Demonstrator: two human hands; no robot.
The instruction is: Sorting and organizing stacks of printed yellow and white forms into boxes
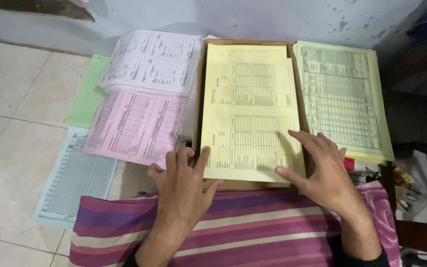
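left hand point(183, 180) lies flat and open, fingers spread, palm down, its fingertips touching the lower left corner of the top yellow form point(250, 111) and gripping nothing. right hand point(320, 165) is likewise open and flat, fingers extended onto the lower right part of the same sheet, thumb along its bottom edge; nothing is pinched or held. the yellow form sits on a stack inside a shallow cardboard box point(199, 89), whose brown rim shows at the left, top and bottom; how deep the stack runs cannot be told. both forearms cross a striped purple, pink and cream cloth point(253, 232) at the bottom of the view, which covers whatever lies beneath it. left of the box, a pink form point(134, 126) lies partly under a white stack of forms point(151, 62), with a green sheet point(87, 94) and a pale blue gridded sheet point(75, 178) below them on the tiled floor point(11, 99). right of the box rests a yellow-green tabulated stack point(342, 94), its lower edge overlapped by the right hand. small objects at the right edge point(406, 190), red and yellow among them, are too cluttered and dim to identify. print on all sheets is too small to read.
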